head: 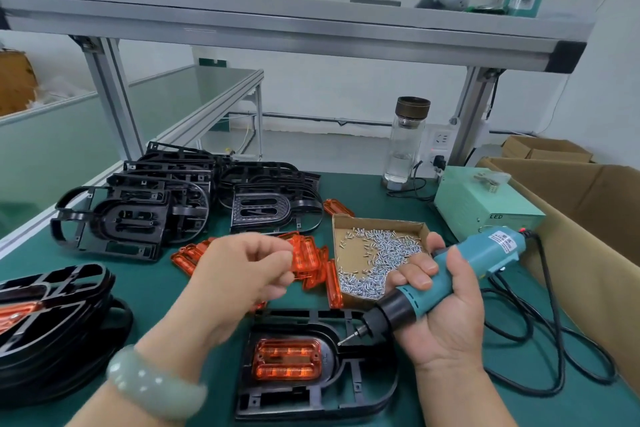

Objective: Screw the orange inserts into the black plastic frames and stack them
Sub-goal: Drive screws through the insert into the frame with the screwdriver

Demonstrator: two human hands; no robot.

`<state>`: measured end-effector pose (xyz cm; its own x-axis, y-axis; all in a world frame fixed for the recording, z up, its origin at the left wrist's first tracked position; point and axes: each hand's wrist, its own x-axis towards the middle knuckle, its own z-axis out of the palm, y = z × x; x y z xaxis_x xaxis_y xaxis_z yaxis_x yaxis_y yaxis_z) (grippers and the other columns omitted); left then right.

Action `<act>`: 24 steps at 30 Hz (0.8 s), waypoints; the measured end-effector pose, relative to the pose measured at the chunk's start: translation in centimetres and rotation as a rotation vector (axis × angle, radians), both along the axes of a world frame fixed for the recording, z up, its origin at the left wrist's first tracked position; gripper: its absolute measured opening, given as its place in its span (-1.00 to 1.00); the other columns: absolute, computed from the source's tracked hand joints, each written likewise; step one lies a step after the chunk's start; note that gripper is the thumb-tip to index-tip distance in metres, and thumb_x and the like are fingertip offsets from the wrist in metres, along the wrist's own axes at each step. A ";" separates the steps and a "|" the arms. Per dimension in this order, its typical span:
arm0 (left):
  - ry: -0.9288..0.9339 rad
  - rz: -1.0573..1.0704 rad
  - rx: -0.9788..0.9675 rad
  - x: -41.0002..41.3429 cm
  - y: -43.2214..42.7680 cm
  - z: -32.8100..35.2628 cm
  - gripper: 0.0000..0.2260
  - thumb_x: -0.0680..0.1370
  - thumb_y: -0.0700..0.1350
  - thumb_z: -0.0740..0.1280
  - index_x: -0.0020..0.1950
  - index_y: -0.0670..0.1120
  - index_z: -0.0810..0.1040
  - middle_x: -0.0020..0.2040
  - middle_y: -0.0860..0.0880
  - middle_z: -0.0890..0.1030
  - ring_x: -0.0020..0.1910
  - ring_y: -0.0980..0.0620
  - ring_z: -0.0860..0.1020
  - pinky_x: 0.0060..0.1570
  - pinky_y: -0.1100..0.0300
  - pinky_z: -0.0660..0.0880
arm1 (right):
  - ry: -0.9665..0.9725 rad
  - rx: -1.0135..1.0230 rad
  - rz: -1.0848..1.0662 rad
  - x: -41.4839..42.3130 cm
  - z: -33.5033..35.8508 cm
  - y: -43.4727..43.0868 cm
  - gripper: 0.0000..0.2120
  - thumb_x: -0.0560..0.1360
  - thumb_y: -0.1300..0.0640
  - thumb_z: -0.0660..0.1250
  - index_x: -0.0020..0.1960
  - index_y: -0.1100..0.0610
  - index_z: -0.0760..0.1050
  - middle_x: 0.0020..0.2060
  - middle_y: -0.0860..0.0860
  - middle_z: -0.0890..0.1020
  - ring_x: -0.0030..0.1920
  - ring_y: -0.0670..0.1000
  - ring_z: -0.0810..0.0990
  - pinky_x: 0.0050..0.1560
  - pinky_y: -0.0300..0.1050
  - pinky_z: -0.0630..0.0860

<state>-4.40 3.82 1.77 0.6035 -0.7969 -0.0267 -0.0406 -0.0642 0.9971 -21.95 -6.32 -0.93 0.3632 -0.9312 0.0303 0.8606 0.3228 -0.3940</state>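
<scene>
A black plastic frame [367, 388] lies flat at the near edge of the green mat, with an orange insert [286, 359] seated in its oval recess. My right hand [446, 315] grips a teal electric screwdriver [460, 270]. Its bit points down-left, and the tip sits just right of the insert on the frame's raised rim. My left hand [249, 270] hovers above a heap of loose orange inserts [311, 262]. Its fingers are curled with the thumb against the fingertips, and I see nothing between them. A stack of frames with inserts [52, 315] lies at the left edge.
A cardboard tray of silver screws [377, 253] sits behind the screwdriver. Bare black frames [138, 208] are piled at the back left. A pale green power box [485, 204], a glass bottle [405, 146], a black cable [554, 340] and cardboard boxes [588, 204] stand on the right.
</scene>
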 end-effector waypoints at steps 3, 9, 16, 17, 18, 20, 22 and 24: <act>0.170 0.062 -0.074 -0.1 2.2 -1.3 -0.87 0.47 -0.27 0.39 -0.23 -0.10 0.69 -0.32 -0.08 0.66 -0.32 0.04 0.63 -0.37 0.25 0.56 | 0.005 -0.029 -0.032 0.2 0.0 0.4 -0.87 0.46 0.01 0.25 -0.04 0.02 0.50 -0.44 -0.11 0.39 -0.53 -0.16 0.37 -0.38 -0.28 0.46; 0.261 0.098 -0.167 -1.4 3.9 -3.4 -0.76 0.47 -0.37 0.35 -0.18 -0.06 0.71 -0.28 -0.12 0.66 -0.30 0.04 0.63 -0.29 0.25 0.57 | 0.030 -0.050 -0.096 0.6 0.1 1.0 -0.88 0.44 0.02 0.26 -0.05 0.01 0.49 -0.44 -0.11 0.41 -0.52 -0.16 0.38 -0.35 -0.30 0.47; 0.068 -0.003 -0.205 -2.4 3.9 -3.7 -0.70 0.46 -0.36 0.37 -0.10 0.06 0.68 -0.26 -0.05 0.66 -0.24 0.02 0.65 -0.21 0.25 0.57 | 0.039 0.018 -0.157 1.2 0.1 1.2 -0.81 0.41 -0.06 0.33 -0.02 -0.02 0.45 -0.41 -0.13 0.43 -0.48 -0.17 0.41 -0.31 -0.30 0.50; 0.057 -0.017 -0.218 -2.6 3.9 -3.7 -0.68 0.46 -0.36 0.37 -0.08 0.08 0.67 -0.25 -0.05 0.66 -0.23 0.01 0.65 -0.20 0.26 0.57 | 0.039 0.021 -0.164 1.4 0.2 1.3 -0.79 0.40 -0.06 0.34 -0.02 -0.02 0.44 -0.40 -0.14 0.43 -0.48 -0.17 0.42 -0.30 -0.30 0.50; 0.050 -0.025 -0.227 -2.8 3.9 -3.6 -0.66 0.45 -0.36 0.38 -0.07 0.10 0.66 -0.25 -0.05 0.66 -0.22 -0.01 0.66 -0.20 0.26 0.57 | 0.036 0.022 -0.167 1.5 0.2 1.3 -0.78 0.39 -0.06 0.35 -0.02 -0.02 0.44 -0.40 -0.13 0.43 -0.47 -0.17 0.43 -0.29 -0.29 0.51; 0.027 -0.027 -0.218 -3.0 3.9 -3.5 -0.67 0.43 -0.35 0.40 -0.09 0.11 0.66 -0.25 -0.06 0.67 -0.21 -0.03 0.67 -0.21 0.27 0.57 | 0.030 0.022 -0.166 1.6 0.3 1.4 -0.78 0.38 -0.04 0.36 -0.03 -0.01 0.43 -0.40 -0.14 0.44 -0.47 -0.17 0.43 -0.30 -0.28 0.52; -0.044 -0.017 -0.196 -3.2 4.0 -3.4 -0.72 0.43 -0.30 0.42 -0.14 0.12 0.67 -0.27 -0.04 0.68 -0.24 0.01 0.67 -0.24 0.32 0.56 | 0.017 0.027 -0.163 1.6 0.4 1.5 -0.79 0.37 -0.02 0.36 -0.05 0.00 0.42 -0.40 -0.13 0.44 -0.47 -0.17 0.44 -0.30 -0.28 0.53; -0.221 0.001 -0.171 -3.5 4.1 -3.3 -0.75 0.42 -0.23 0.44 -0.18 0.17 0.66 -0.25 0.05 0.68 -0.26 0.12 0.63 -0.23 0.39 0.52 | 0.008 0.036 -0.161 1.6 0.4 1.5 -0.78 0.37 -0.01 0.36 -0.04 0.01 0.42 -0.39 -0.13 0.44 -0.47 -0.17 0.44 -0.30 -0.27 0.53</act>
<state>-7.87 7.94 -1.57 0.5803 -0.7782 0.2401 -0.2582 0.1038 0.9605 -20.30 -4.78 -0.52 0.2094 -0.9778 -0.0063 0.8992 0.1951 -0.3917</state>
